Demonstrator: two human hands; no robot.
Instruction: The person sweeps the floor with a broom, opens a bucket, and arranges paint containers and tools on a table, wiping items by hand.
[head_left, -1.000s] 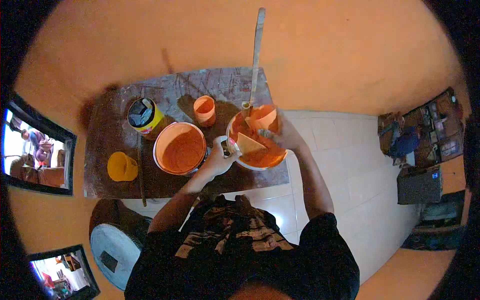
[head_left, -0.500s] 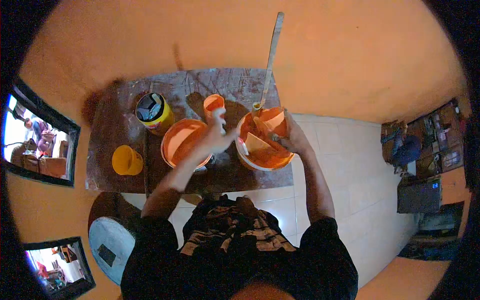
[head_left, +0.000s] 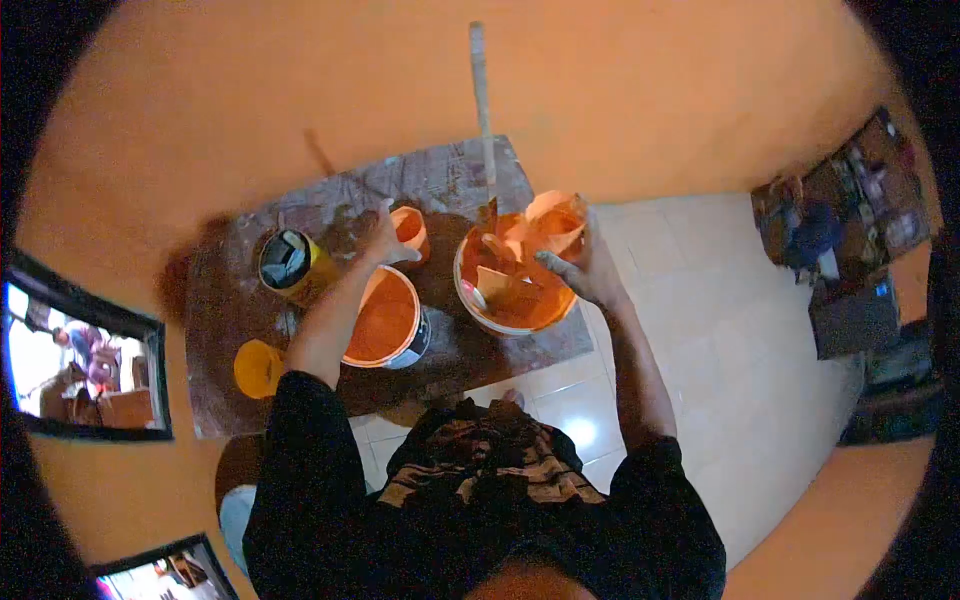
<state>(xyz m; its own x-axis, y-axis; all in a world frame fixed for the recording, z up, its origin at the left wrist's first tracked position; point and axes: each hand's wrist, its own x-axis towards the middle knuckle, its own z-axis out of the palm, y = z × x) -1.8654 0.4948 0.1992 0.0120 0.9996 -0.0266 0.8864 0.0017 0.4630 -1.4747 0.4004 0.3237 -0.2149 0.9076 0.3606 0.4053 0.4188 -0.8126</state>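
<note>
My left hand (head_left: 383, 240) is around the left side of a small orange cup (head_left: 409, 228), fingers spread and thumb at its near side. My right hand (head_left: 590, 265) grips an orange-coated container (head_left: 556, 226), tilted above the right bucket (head_left: 500, 322). That bucket holds orange material, a flat tan piece (head_left: 492, 283) and a long wooden stick (head_left: 481, 95) that rises toward the wall. Between my arms stands another white-rimmed bucket (head_left: 383, 318) with orange contents.
On the dark table (head_left: 460, 365) are a yellow-and-black tub (head_left: 290, 262) and a yellow cup (head_left: 258, 369). A round pale seat (head_left: 236, 520) is below left. Cluttered furniture (head_left: 850, 210) stands far right. A person (head_left: 95, 355) shows through the left window.
My left hand has moved from beside the right bucket to the small cup. My right hand has lifted the container slightly within the bucket's opening. The camera view has shifted and rotated.
</note>
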